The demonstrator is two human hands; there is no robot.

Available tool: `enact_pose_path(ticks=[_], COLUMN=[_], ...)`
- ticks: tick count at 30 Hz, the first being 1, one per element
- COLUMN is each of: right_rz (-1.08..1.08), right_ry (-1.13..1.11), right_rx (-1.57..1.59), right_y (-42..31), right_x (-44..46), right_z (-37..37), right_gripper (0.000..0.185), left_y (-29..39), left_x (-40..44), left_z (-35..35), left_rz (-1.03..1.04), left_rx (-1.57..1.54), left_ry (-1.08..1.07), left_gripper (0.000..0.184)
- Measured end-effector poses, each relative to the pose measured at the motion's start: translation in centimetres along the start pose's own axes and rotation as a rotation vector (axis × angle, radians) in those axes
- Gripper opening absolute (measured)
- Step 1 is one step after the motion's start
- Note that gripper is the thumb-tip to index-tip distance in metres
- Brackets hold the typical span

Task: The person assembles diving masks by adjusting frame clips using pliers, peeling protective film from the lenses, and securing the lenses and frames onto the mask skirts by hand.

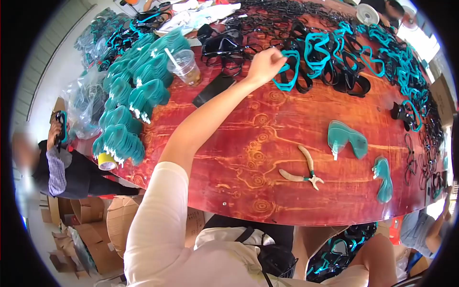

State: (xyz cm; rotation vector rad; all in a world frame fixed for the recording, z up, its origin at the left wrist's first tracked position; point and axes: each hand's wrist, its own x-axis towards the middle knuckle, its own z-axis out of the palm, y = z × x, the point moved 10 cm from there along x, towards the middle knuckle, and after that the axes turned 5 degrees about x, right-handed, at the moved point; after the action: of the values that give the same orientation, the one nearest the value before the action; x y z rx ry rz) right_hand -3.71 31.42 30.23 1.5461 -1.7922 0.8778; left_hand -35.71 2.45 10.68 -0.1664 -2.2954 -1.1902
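Table (229,143): red, wood-grained, glossy. Grey ribbed wall (51,45), upper left. Cardboard boxes (98,241), lower left. Bright light (420,40), upper right.

I'm looking into a small assembly workshop — stacked teal lenses (121,112), heaped goggle frames (406,79) and pliers (292,176) on one big table (215,143), cardboard boxes (98,241) below, co-worker (71,177) alongside.

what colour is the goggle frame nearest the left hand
The goggle frame is teal, in the head view.
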Motion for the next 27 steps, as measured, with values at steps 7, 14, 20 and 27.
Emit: enact_pose_path(ticks=[7,14,20,27], right_rz=[0.073,0.070,0.048,0.034], right_ry=[0.018,0.054,0.098,0.155], right_rx=[0.092,0.166,0.196,0.249], right_y=[2.9,3.4,2.1,-0.9], right_x=[-1.1,-1.0,-0.6,-0.4], right_z=[0.8,0.9,0.4,-0.9], right_gripper=[0.035,0.033,0.032,0.030], left_y=[5.3,2.6,5.5,18.6], left_x=[4.8,7.2,12.2,3.4], left_z=[10.3,12.3,4.3,-9.0], left_rz=[0.199,-0.042,0.012,0.552], left_rx=[0.303,0.313,-0.247,0.223], left_ry=[-0.063,-0.240,-0.238,-0.239], left_gripper=[0.048,0.028,0.015,0.021])
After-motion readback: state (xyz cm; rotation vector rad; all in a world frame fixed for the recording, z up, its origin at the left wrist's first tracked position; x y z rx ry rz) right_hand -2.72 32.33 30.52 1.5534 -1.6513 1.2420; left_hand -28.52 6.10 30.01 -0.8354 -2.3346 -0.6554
